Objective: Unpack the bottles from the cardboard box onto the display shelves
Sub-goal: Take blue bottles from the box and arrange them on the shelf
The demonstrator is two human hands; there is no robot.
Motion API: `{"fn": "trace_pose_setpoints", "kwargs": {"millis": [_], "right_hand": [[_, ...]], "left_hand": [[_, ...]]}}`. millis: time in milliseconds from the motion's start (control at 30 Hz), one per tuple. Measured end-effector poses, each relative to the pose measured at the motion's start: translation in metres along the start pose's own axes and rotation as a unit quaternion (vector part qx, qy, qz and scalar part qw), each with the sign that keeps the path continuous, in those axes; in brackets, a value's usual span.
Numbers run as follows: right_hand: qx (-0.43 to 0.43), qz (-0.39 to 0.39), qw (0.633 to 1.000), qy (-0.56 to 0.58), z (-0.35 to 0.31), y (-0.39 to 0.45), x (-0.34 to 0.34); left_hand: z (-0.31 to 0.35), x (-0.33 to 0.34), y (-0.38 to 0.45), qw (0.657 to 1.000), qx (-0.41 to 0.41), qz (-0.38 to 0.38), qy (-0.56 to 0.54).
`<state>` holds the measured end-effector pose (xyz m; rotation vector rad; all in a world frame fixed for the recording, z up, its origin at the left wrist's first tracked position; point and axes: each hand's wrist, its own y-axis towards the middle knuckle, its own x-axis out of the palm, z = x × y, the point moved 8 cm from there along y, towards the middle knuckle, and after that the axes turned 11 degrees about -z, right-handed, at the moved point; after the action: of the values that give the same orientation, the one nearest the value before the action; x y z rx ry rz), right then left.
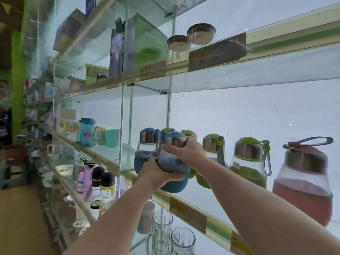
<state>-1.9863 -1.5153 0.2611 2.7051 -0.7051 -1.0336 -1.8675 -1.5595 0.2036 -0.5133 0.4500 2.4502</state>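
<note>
You held the blue bottle [173, 161] in both hands at the front edge of the glass shelf [110, 155], both arms stretched forward and up. Your left hand [156, 173] cupped its blue base from below; your right hand [187, 151] wrapped its steel cap. Another blue bottle [145, 150] stood just behind.

Item I hold: blue-capped glass bottle with steel collar and blue sleeve [173, 162], left hand [156, 174] under its base, right hand [185, 150] around its collar, just beside a matching bottle [146, 151] on the glass display shelf [187, 211].
</note>
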Motion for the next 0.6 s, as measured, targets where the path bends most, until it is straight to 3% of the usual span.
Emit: {"fn": "trace_pose_setpoints", "kwargs": {"millis": [167, 467, 600], "right_hand": [[0.014, 0.002, 0.999, -0.029, 0.004, 0.010, 0.001], [0.084, -0.043, 0.995, -0.041, 0.006, 0.019, 0.005], [0.080, -0.024, 0.995, -0.057, 0.003, 0.018, 0.005]], "left_hand": [[-0.001, 0.003, 0.007, 1.000, -0.005, -0.025, 0.016], [-0.005, -0.002, 0.008, 0.999, -0.016, 0.002, 0.041], [-0.006, -0.001, 0.010, 0.999, -0.015, -0.019, 0.046]]}}
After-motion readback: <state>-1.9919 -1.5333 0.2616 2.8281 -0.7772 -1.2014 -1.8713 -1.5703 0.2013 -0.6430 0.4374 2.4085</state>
